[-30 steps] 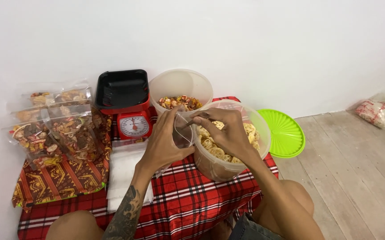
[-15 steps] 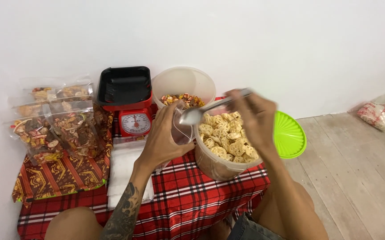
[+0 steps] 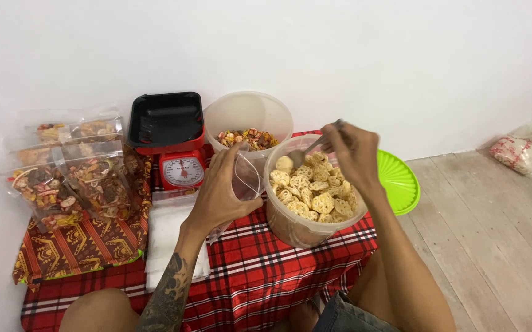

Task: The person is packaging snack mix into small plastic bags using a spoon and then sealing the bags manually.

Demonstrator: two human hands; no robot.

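Note:
My left hand (image 3: pixel 220 190) holds a clear plastic pouch (image 3: pixel 246 176) upright and open, just left of a round clear tub (image 3: pixel 297 230) full of pale flower-shaped crackers (image 3: pixel 312 192). My right hand (image 3: pixel 353 150) grips a metal spoon (image 3: pixel 306 152) whose bowl dips among the crackers at the tub's far side. Behind it stands a second clear tub (image 3: pixel 249 117) with mixed reddish snacks at its bottom.
A red kitchen scale (image 3: pixel 180 166) with a black tray stands at the back. Several filled snack pouches (image 3: pixel 69 178) lie on the left on a patterned cloth. A stack of white bags (image 3: pixel 168 227) rests on the red plaid tablecloth (image 3: pixel 260 276). A green lid (image 3: pixel 398 181) lies on the wooden floor.
My right hand lifted the spoon away from the pouch, swung it over the tub, then lowered it into the crackers. The left hand kept the pouch beside the tub.

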